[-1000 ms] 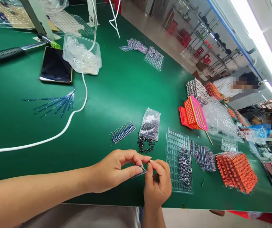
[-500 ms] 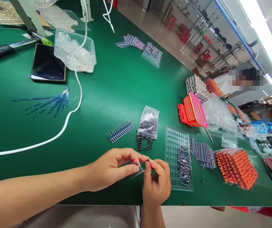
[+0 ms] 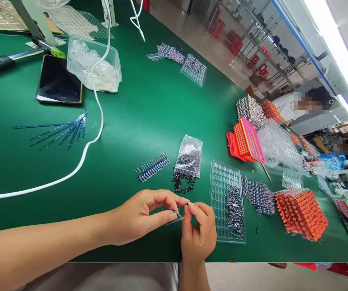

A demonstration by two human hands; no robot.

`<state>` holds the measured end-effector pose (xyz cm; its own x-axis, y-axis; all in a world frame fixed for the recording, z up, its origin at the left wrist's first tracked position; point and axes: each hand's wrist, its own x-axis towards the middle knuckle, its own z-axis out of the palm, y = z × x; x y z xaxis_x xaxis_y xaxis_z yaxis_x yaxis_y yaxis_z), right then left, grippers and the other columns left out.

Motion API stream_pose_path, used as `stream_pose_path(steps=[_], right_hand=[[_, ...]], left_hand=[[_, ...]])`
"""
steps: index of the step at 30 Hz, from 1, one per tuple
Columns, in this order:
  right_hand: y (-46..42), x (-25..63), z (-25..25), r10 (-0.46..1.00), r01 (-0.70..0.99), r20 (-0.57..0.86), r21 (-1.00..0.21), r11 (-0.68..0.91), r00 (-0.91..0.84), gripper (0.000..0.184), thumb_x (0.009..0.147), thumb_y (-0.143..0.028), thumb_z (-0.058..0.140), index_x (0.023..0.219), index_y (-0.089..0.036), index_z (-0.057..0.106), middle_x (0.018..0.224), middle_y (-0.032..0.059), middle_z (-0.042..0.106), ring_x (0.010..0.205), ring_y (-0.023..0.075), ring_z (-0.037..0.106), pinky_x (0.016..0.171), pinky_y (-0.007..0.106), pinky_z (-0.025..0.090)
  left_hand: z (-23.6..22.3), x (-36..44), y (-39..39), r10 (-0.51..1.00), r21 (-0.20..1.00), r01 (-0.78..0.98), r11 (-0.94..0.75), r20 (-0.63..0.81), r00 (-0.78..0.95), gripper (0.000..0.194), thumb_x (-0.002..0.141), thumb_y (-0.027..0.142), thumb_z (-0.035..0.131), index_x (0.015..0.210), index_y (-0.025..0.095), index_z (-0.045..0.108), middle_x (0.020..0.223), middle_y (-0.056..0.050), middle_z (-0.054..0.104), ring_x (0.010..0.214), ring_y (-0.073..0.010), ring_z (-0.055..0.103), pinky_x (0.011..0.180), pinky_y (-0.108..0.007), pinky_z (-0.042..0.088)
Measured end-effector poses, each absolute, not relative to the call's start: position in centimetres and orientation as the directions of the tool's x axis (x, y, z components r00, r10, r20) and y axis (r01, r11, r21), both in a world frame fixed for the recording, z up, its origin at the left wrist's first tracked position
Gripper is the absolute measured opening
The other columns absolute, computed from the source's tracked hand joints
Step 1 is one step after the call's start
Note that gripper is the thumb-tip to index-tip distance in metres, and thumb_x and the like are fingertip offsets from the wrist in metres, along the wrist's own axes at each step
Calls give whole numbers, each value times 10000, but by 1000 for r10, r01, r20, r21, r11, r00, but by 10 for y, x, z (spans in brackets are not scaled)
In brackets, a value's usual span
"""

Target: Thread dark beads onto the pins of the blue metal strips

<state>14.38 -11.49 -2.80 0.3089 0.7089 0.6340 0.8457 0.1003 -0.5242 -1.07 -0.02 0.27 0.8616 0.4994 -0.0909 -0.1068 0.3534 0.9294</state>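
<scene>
left hand point(image 3: 145, 216): thumb and fingers closed on a small beaded strip point(image 3: 174, 218), partly hidden by the hand; index finger reaching out to the right hand's fingertips. right hand point(image 3: 200, 232): thumb and index pinching a tiny dark bead point(image 3: 187, 204), rest curled in. both sets of fingers meet above the near edge of the green worktop point(image 3: 131, 117). just beyond the fingers, a scatter of black beads point(image 3: 184, 184) at the mouth of a clear plastic bag point(image 3: 189, 155), more dark beads inside. beyond and left of the fingers, a row of blue beaded pieces point(image 3: 153, 167), wire ends fanned up. right of the fingers, a clear moulded tray point(image 3: 219, 202), beaded wire pieces point(image 3: 235, 212) heaped along its right side; farther right, an orange stack point(image 3: 302, 214). well left of the fingers, a white cable point(image 3: 84, 157) and blue strands point(image 3: 73, 129); farther off, a phone point(image 3: 60, 81).
</scene>
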Motion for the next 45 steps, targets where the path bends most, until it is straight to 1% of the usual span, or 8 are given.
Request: stream_pose_path(steps=[7,13,17,25,30,37,42,45], right_hand=[[-113,144,-26,724,847,618,-523,88,306,228,904,-97,629,1072,-251,627,920,31,656,822,144,652,684,276,549],[-112,142,-28,741,742,526,-668,57,418,101,906,-130,609,934,-226,593,836,4,616,779,132,618,694,262,511],[-114,142,-27,766,612,402,-791,15,501,74,917,-186,598,854,-218,575,799,-1,578,752,135,585,670,259,487],[-117,145,-30,808,418,237,-908,-13,539,85,945,-264,575,881,-208,584,811,8,543,698,129,557,590,240,472],[-117,144,-32,779,495,333,-868,34,531,7,931,-213,603,935,-214,608,846,17,583,765,139,591,642,254,501],[-116,144,-33,748,626,470,-774,93,469,130,911,-129,618,993,-231,618,855,17,620,795,148,624,685,286,529],[-114,145,-28,743,792,569,-604,87,352,242,908,-88,617,1084,-252,637,919,31,660,836,145,655,703,279,556],[-111,143,-24,722,858,622,-508,79,302,206,930,-112,596,1085,-240,636,916,36,674,827,140,670,701,264,572]], left_hand=[[0,-10,1,491,907,-99,410,-128,862,155,895,348,667,877,196,642,1258,-89,705,1198,-239,627,1054,-421,480],[-1,-11,1,474,908,-106,406,-110,874,152,905,341,663,887,191,646,1246,-84,709,1196,-233,624,1039,-405,480],[0,-11,2,465,911,-86,403,-122,877,138,908,328,656,887,191,645,1241,-82,709,1201,-237,625,1034,-403,487],[2,-11,2,474,928,-98,360,-92,876,121,916,316,646,895,196,643,1223,-59,718,1207,-216,628,1042,-371,488],[2,-11,2,482,939,-102,328,-74,873,96,921,294,639,902,199,641,1237,-45,710,1198,-205,633,1047,-366,478],[1,-12,2,492,962,-86,260,-56,869,97,927,293,624,916,198,640,1230,-60,709,1152,-210,654,1023,-384,496],[5,-12,2,502,947,-88,309,-84,861,144,911,339,641,874,200,641,1207,-64,723,1176,-227,650,1059,-373,488],[4,-12,0,500,936,-50,348,-140,855,201,903,407,652,856,211,650,1231,-64,724,1186,-255,652,1058,-370,503]])
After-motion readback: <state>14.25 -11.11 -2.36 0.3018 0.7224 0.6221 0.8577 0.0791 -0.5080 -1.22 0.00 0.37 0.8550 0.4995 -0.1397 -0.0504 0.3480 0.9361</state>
